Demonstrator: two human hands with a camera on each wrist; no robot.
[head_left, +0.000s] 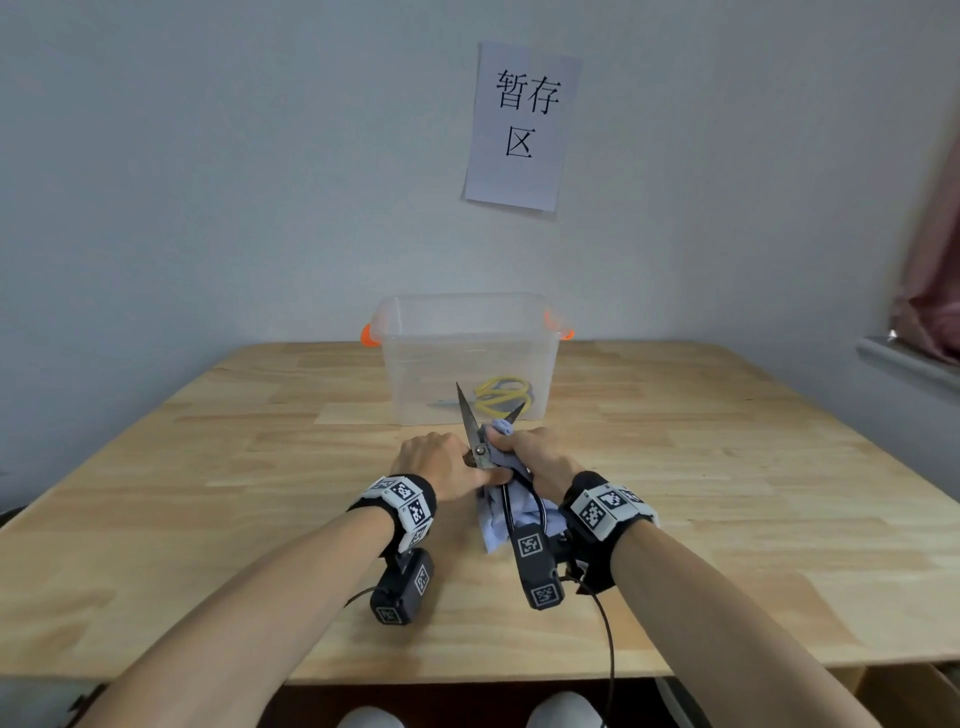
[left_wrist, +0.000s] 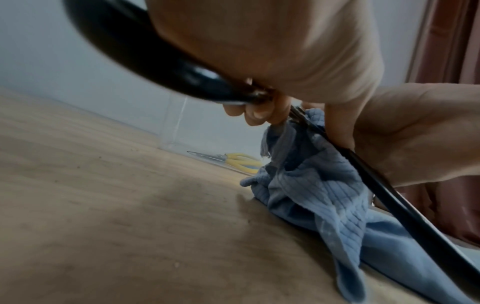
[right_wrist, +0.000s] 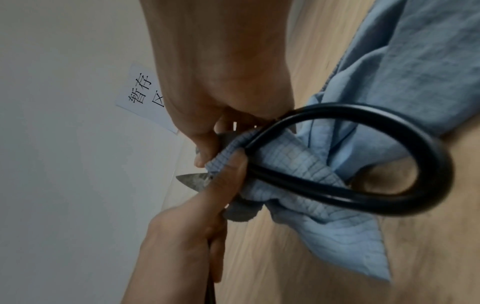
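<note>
Large scissors with black loop handles stand over the middle of the wooden table, blades apart and pointing away from me. My left hand grips them near the pivot, and its thumb lies along the handle. A crumpled light-blue cloth trails down onto the table. My right hand pinches the cloth around the right blade, whose tip pokes out past the fingers. In the left wrist view the fingers curl round the black handle above the cloth.
A clear plastic bin with orange latches stands against the wall just beyond the blades. Yellow-handled pliers lie inside it. A paper sign hangs on the wall above. A grey ledge and pink fabric are at the right.
</note>
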